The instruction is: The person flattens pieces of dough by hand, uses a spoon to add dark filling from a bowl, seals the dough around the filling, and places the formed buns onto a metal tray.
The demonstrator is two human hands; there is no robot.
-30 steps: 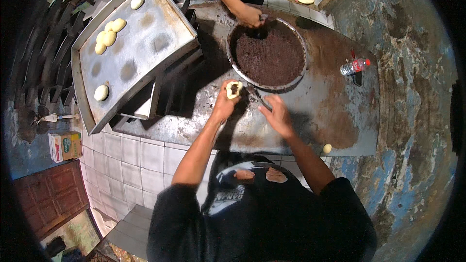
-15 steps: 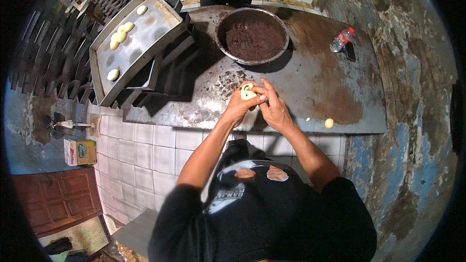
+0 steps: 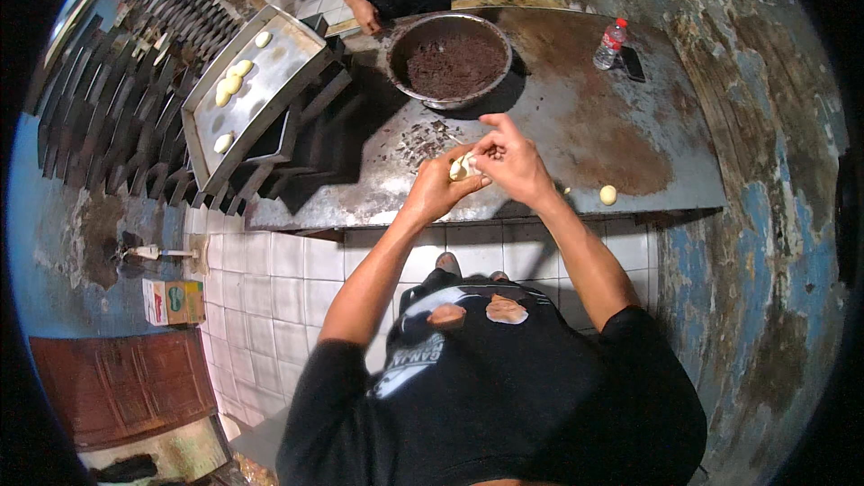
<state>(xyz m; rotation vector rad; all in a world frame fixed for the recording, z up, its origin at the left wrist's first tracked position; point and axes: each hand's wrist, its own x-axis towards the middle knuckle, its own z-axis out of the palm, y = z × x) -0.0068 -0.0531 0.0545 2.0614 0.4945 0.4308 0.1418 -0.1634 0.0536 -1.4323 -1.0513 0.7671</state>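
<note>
Your left hand (image 3: 438,187) cups the dough (image 3: 462,166) from below while your right hand (image 3: 509,157) pinches its top shut from the right, both meeting over the table's (image 3: 576,117) near edge, with the filling bowl (image 3: 450,58) straight ahead beyond them.

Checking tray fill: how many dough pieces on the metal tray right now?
5 on the metal tray: one at the far end, a touching cluster of three mid-tray, one at the near end. The cluster count may be off.
</note>
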